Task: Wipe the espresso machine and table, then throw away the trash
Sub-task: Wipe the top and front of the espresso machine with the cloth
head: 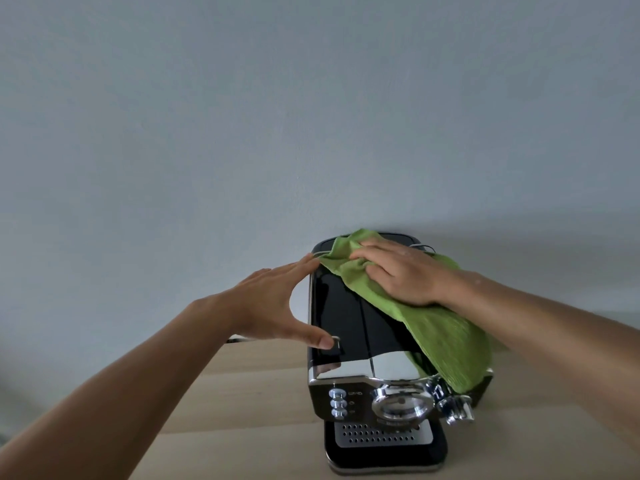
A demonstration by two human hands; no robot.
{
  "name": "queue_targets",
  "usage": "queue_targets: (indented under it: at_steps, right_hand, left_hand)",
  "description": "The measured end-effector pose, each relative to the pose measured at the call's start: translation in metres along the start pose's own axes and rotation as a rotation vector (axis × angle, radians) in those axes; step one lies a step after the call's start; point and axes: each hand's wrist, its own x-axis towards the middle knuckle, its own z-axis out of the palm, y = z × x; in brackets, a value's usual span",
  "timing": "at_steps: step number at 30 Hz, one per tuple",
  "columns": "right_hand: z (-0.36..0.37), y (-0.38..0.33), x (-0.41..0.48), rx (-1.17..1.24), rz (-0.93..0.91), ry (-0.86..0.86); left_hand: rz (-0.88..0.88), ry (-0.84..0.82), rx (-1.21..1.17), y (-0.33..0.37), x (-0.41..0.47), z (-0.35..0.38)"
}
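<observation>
Machine point(349, 320): glossy black top, mirror-smooth; polished chrome front band, buttons point(338, 403) and gauge ring point(401, 405). Drip grate point(379, 434): perforated brushed metal. Cloth point(446, 337): green, soft, finely ribbed weave. Worktop point(242, 386): pale matt wood grain. Wall point(311, 116): flat matt paint.

Seen only as two bare forearms ending in bare grips: left grip point(273, 299), right grip point(401, 271). Uncovered all the way to the edges of view. Short, plain nails, clearest on the left thumb point(325, 341). A few small shiny specks on the back of the right grip and along the right forearm point(512, 303).
</observation>
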Motion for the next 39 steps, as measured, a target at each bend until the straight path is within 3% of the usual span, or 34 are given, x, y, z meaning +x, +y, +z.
queue_targets:
  at_steps: [4, 8, 14, 18, 22, 28, 32, 39]
  right_hand:
    - [0.002, -0.019, -0.018, 0.078, -0.126, 0.009]
    - [0.003, -0.039, -0.014, 0.165, -0.192, -0.115]
    - [-0.002, -0.006, 0.002, 0.008, 0.033, -0.013]
    - [-0.002, -0.012, 0.005, 0.04, -0.032, -0.039]
    - [-0.004, -0.027, -0.027, 0.151, -0.13, -0.116]
    - [-0.001, -0.056, -0.016, -0.056, -0.266, -0.363]
    - [-0.012, -0.039, -0.031, 0.068, -0.232, -0.334]
    - [-0.008, -0.067, -0.042, -0.037, -0.215, -0.393]
  left_hand:
    - [0.0, 0.002, -0.015, -0.001, -0.001, 0.001]
    - [-0.001, 0.0, -0.005, 0.001, -0.001, 0.002]
    - [-0.001, -0.006, 0.006, -0.001, 0.0, 0.0]
    - [-0.003, -0.014, -0.006, 0.0, -0.002, 0.001]
    - [-0.008, -0.006, -0.021, -0.001, 0.0, 0.001]
    - [0.007, -0.005, -0.027, 0.003, -0.002, 0.001]
    - [-0.004, -0.006, -0.018, 0.005, -0.004, -0.001]
    - [0.001, -0.007, -0.037, 0.005, -0.003, -0.001]
